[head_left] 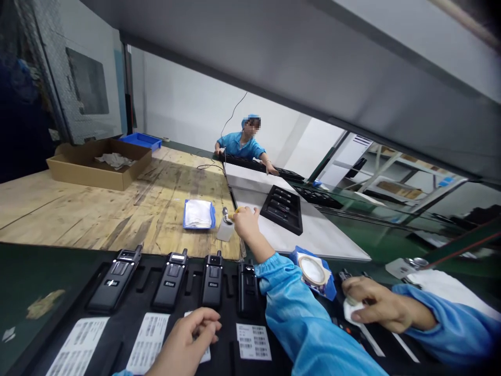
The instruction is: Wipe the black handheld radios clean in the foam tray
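My left hand (186,339) hovers over a black foam tray (121,347), its fingers loosely curled with a gap to the thumb and nothing visible between them. It partly covers one label sheet (206,356); another barcode label sheet (253,342) lies to its right. Beyond it a row of black walkie-talkies (169,282) rests in the tray. My right arm stretches forward, and my right hand (247,224) is beside a white dispenser bottle (225,230) with a metal top. Its fingers are bent around a small yellow bit, which I cannot make out.
A blue tray of white wipes (199,214) stands left of the bottle. A co-worker's hand (376,303) at right presses a white wipe. Nearby are a tape roll (312,270) in a blue bin, a black tray (282,209), a cardboard box (90,177) and, far back, another person (242,143).
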### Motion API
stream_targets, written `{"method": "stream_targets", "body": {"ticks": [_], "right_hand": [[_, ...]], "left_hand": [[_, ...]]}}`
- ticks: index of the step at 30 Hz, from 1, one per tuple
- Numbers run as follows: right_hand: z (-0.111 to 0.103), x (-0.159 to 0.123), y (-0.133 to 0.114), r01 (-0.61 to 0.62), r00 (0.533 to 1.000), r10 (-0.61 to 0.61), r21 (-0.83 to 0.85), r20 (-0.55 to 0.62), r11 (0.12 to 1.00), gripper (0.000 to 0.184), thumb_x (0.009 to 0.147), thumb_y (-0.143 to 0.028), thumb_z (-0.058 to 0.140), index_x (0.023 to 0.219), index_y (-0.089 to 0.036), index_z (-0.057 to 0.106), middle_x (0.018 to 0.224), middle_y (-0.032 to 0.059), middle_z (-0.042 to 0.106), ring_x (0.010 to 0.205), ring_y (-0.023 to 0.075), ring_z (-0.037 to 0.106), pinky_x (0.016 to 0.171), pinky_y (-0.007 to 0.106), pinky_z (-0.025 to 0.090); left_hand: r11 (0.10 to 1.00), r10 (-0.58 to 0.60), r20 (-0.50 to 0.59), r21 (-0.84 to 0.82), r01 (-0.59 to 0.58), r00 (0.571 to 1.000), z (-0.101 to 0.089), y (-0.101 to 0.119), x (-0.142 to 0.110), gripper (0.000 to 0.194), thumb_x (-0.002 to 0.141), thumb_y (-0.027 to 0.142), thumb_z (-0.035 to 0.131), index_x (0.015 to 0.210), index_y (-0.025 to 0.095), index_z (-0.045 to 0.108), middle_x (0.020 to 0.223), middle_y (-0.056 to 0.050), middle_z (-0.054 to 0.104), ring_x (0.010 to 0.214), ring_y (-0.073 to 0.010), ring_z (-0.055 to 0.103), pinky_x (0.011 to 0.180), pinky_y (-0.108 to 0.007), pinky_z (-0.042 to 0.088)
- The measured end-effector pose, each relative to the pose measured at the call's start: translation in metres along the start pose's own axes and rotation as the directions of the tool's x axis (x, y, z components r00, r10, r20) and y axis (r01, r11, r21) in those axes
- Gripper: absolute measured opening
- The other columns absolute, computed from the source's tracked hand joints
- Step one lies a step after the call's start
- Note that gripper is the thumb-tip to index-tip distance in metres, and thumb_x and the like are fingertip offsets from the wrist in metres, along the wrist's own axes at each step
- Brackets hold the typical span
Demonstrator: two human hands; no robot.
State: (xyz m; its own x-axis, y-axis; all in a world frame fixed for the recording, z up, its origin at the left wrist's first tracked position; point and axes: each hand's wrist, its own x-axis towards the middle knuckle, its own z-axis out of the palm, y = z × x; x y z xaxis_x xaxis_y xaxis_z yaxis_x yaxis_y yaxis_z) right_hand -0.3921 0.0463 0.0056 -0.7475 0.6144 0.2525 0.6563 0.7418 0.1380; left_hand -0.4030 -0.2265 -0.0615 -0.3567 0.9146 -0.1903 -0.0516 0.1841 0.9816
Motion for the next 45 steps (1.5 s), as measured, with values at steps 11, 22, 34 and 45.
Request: {"method": "stream_targets", "body": {"ticks": [11,22,34,45], "right_hand": [[0.006,-0.003,0.011,0.008,0.997,0.001,0.11,-0.076,0.994,0.032,0.09,-0.012,0.04,0.091,-0.023,0.07,0.1,0.0084,0.06,0.101,0.0216,0.045,0.101,0.052,0.011],[-0.014,-0.078,0.045,-0.21,0.899,0.352,0.448,-0.262,0.869,0.036,0.085,-0.009,0.044,0.106,-0.026,0.069,0.103,0.0072,0.058,0.1,0.0205,0.049,0.092,0.041,0.025],[-0.006,-0.249,0.084,0.056,0.83,0.225,0.478,-0.51,0.876,0.045,0.088,-0.01,0.032,0.105,-0.029,0.069,0.082,0.0031,0.06,0.081,0.0166,0.054,0.069,0.031,0.04],[0.012,-0.179,0.04,0.245,0.802,0.207,0.625,-0.56,0.742,0.044,0.085,-0.019,0.046,0.123,-0.04,0.056,0.097,0.0065,0.06,0.088,0.0225,0.059,0.072,0.041,0.047]], "left_hand": [[0.995,0.017,-0.045,0.101,-0.012,0.999,-0.001,0.0,0.005,0.044,0.073,0.054,0.054,0.095,0.017,0.062,0.092,-0.01,0.07,0.085,-0.0251,0.064,0.083,-0.037,0.049],[0.372,0.337,0.188,0.874,-0.313,0.923,0.044,0.056,0.038,0.05,0.087,0.027,0.048,0.135,0.012,0.04,0.126,-0.017,0.056,0.113,-0.0273,0.054,0.097,-0.041,0.042],[0.291,0.253,-0.086,0.957,0.009,0.964,0.125,0.052,0.103,0.087,0.067,0.021,0.074,0.142,0.01,0.03,0.107,-0.028,0.056,0.085,-0.04,0.063,0.071,-0.047,0.049],[0.739,0.382,0.089,0.568,-0.362,0.92,0.039,0.037,0.014,0.071,0.059,0.007,0.056,0.127,0.016,0.042,0.132,-0.012,0.046,0.125,-0.0234,0.044,0.109,-0.036,0.034]]}}
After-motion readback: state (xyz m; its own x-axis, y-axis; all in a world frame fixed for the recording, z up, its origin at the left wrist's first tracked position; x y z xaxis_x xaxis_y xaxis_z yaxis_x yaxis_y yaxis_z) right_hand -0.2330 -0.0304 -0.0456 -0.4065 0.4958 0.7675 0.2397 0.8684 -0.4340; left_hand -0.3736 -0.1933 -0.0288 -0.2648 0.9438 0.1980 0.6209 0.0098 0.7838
